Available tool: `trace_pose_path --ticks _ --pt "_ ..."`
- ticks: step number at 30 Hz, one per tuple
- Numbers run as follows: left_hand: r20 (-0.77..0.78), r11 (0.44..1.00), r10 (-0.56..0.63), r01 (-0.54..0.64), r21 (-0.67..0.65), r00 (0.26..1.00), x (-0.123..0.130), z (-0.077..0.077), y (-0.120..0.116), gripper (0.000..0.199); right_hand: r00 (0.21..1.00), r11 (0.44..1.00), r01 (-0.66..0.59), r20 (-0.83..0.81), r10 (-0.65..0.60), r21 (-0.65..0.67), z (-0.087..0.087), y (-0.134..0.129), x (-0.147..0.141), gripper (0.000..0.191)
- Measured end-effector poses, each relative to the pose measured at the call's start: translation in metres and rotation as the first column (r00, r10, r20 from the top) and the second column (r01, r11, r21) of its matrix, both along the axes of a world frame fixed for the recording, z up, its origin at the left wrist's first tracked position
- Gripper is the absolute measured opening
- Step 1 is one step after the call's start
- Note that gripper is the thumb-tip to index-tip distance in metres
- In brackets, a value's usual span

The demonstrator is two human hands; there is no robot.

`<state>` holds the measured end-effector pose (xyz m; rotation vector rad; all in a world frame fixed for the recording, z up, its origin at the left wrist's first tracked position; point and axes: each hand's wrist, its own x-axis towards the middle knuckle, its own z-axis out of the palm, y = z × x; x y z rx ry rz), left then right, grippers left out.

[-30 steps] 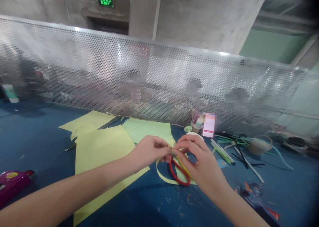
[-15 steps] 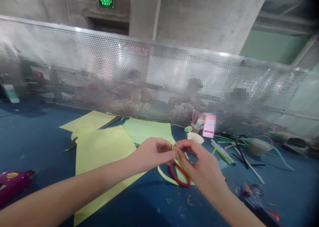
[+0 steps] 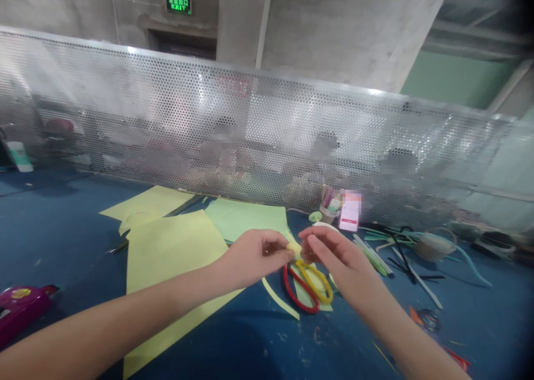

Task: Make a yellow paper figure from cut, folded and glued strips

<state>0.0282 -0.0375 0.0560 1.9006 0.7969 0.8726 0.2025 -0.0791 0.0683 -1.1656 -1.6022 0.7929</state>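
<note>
Head camera: our left hand (image 3: 261,257) is pinching a small yellow paper piece (image 3: 294,249); our right hand (image 3: 340,257) is curling beside it, hiding whether its fingertips are touching anything.

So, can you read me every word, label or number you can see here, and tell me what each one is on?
"安全出口 EXIT": on the green lit sign high on the wall.
Phone screen: has text, too small and blurred to read.
White and green container at far left: label too blurred.
Yellow sticker on the purple tool: unreadable.
</note>
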Motion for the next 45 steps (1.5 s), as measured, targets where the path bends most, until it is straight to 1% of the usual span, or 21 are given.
trace_pose_path --ticks 4,7,12,17,19,22,24,26,29,32,34,37,41,45 --pt "-0.061 0.998 -0.010 0.014 0.068 0.998 0.000 0.003 -0.004 0.016 0.989 0.998 -0.003 0.144 0.012 -0.069 0.004 0.000 0.003 0.016" --pt "-0.135 0.992 0.021 -0.004 0.124 0.991 -0.001 0.004 -0.005 0.018 0.983 0.994 -0.015 0.178 0.033 -0.106 0.007 -0.001 0.002 0.016" --pt "-0.163 0.989 0.034 -0.010 0.148 0.986 -0.001 0.002 -0.003 0.019 0.974 0.996 -0.021 0.223 0.041 -0.092 0.005 -0.002 0.004 0.014" --pt "-0.173 0.991 0.022 0.002 0.137 0.985 -0.002 0.001 -0.002 0.015 0.958 0.996 0.015 0.286 0.010 -0.083 0.004 -0.001 0.004 0.011" --pt "-0.162 0.995 0.005 0.011 0.100 0.987 -0.002 0.000 -0.001 0.018 0.954 0.997 0.021 0.301 0.003 -0.078 0.005 -0.001 0.004 0.012" --pt "-0.125 0.998 -0.060 0.056 -0.030 0.990 -0.003 0.000 0.002 0.025 0.958 0.998 0.010 0.288 0.010 -0.068 0.007 -0.002 0.006 0.015" --pt "-0.070 0.987 -0.110 0.101 -0.124 0.991 -0.002 0.001 0.004 0.026 0.963 0.998 -0.003 0.269 0.020 -0.060 0.007 -0.002 0.008 0.017" --pt "0.005 0.971 -0.146 0.144 -0.190 0.989 -0.002 0.003 0.004 0.024 0.968 0.998 -0.012 0.249 0.026 -0.057 0.007 -0.001 0.009 0.018" --pt "0.089 0.949 -0.153 0.172 -0.265 0.984 -0.001 0.005 0.003 0.021 0.973 0.998 -0.011 0.229 0.024 -0.059 0.006 -0.001 0.010 0.018" --pt "0.102 0.939 -0.158 0.182 -0.292 0.982 -0.002 0.006 0.003 0.021 0.976 0.997 -0.022 0.217 0.037 -0.073 0.007 0.000 0.010 0.019" --pt "0.084 0.943 -0.152 0.170 -0.285 0.985 -0.003 0.006 0.004 0.021 0.977 0.995 -0.035 0.206 0.053 -0.091 0.007 0.001 0.010 0.018" --pt "0.019 0.961 -0.109 0.110 -0.255 0.994 -0.003 0.002 0.006 0.021 0.978 0.991 -0.040 0.198 0.065 -0.127 0.007 0.001 0.009 0.017" --pt "-0.056 0.981 -0.062 0.050 -0.186 0.996 -0.003 -0.002 0.007 0.020 0.981 0.981 -0.050 0.176 0.083 -0.186 0.007 -0.001 0.009 0.018" --pt "-0.124 0.992 -0.041 0.026 -0.122 0.991 -0.003 0.000 0.005 0.024 0.980 0.980 -0.063 0.174 0.096 -0.187 0.007 -0.001 0.010 0.018"
